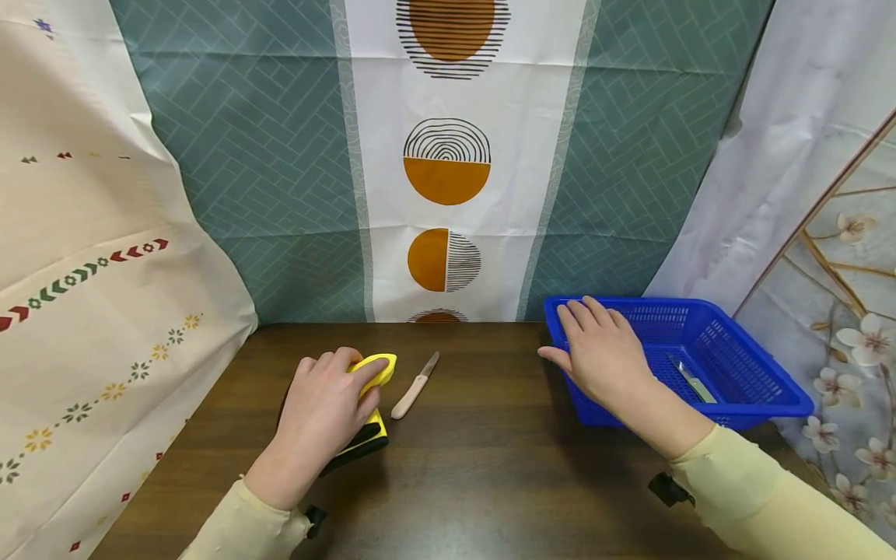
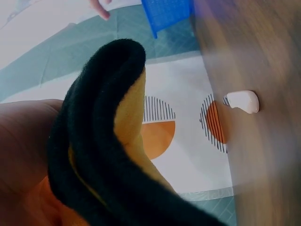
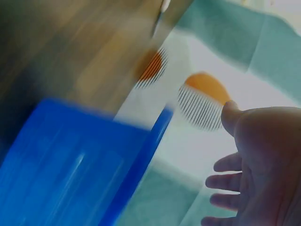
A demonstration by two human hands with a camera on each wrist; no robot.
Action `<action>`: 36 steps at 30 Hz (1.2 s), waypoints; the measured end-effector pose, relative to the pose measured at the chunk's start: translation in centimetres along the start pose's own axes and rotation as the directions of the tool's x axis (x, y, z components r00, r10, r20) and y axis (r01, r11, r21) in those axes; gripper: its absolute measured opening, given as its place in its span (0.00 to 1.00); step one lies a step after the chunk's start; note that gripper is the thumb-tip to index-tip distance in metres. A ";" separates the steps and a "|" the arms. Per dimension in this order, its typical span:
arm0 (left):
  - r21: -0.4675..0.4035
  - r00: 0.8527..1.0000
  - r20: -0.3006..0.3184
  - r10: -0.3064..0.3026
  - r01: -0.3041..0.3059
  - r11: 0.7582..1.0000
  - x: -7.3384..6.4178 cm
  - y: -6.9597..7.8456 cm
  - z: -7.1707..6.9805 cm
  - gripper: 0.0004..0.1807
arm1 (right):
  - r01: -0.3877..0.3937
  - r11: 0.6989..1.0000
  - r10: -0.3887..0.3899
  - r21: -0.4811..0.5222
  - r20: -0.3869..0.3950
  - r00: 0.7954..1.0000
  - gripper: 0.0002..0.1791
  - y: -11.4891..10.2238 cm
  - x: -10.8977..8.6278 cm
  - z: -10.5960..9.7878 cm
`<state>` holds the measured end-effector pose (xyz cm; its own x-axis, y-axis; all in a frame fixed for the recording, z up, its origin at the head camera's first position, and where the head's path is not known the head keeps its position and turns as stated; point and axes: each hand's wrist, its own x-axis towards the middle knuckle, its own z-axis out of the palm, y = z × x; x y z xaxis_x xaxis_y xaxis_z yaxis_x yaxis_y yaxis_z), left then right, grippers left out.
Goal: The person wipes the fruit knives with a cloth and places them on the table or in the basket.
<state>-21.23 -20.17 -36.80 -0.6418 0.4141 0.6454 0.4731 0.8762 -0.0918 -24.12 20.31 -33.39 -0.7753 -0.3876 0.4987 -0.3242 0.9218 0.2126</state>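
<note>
1. The left hand (image 1: 323, 400) pinches a yellow-and-black cloth bundle (image 2: 108, 136) over the left of the worktop (image 1: 476, 467), fingers curled round it
2. The pale-handled knife (image 1: 416, 388) lies just right of the bundle, its long axis slanting from near left to far right, blade far; the left hand is nearer
3. The right hand (image 1: 605, 354), fingers straight and slightly spread, holds nothing above the left rim of the blue basket (image 1: 763, 408)
4. Open room runs right from the pale-handled knife to the blue basket; the patterned backdrop (image 1: 448, 183) bounds the far edge
</note>
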 end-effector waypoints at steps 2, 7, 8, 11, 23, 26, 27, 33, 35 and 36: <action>-0.001 1.000 -0.008 -0.002 0.002 1.000 0.0 -0.1 -0.2 0.20 | 0.020 1.000 -0.020 0.015 0.010 1.000 0.41 -1.5 0.4 0.0; -0.002 1.000 -0.019 -0.003 0.003 1.000 0.2 -0.1 -0.5 0.20 | 0.077 0.996 -0.077 0.042 -0.003 0.997 0.41 -5.0 1.0 0.6; -0.001 1.000 -0.018 -0.003 0.003 1.000 0.3 -0.1 -0.5 0.20 | 0.084 0.996 -0.084 0.042 -0.005 0.996 0.41 -5.7 1.1 0.8; 0.005 1.000 -0.011 -0.002 0.002 1.000 0.4 0.0 -0.5 0.20 | 0.098 0.994 -0.098 0.044 0.007 0.995 0.41 -7.5 1.3 1.4; 0.021 1.000 -0.017 -0.003 0.003 1.000 0.1 -0.1 -0.4 0.20 | 0.160 0.981 -0.176 0.108 0.160 0.971 0.42 -14.4 1.5 4.0; 0.021 1.000 -0.022 -0.003 0.003 1.000 0.0 -0.1 -0.4 0.20 | 0.166 0.978 -0.188 0.123 0.195 0.963 0.42 -15.7 1.7 4.6; 0.022 1.000 -0.022 -0.003 0.003 1.000 0.0 -0.1 -0.4 0.20 | 0.169 0.978 -0.192 0.121 0.207 0.959 0.43 -16.1 1.8 4.8; 0.019 1.000 -0.019 -0.011 0.011 1.000 0.0 -0.2 -0.4 0.21 | 0.192 0.974 -0.217 0.124 0.236 0.947 0.43 -17.7 2.0 5.4; 0.021 1.000 -0.015 -0.016 0.016 1.000 -0.1 -0.3 -0.4 0.21 | 0.194 0.973 -0.221 0.129 0.252 0.942 0.43 -18.1 2.1 5.6; 0.022 1.000 -0.013 -0.018 0.018 1.000 -0.1 -0.3 -0.4 0.21 | 0.193 0.972 -0.222 0.132 0.263 0.939 0.43 -18.3 2.2 5.7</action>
<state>-21.10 -20.56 -36.56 -0.6420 0.3952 0.6570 0.4480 0.8888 -0.0968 -23.01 2.65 -40.99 -0.7986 -0.5676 0.2000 -0.5363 0.8220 0.1915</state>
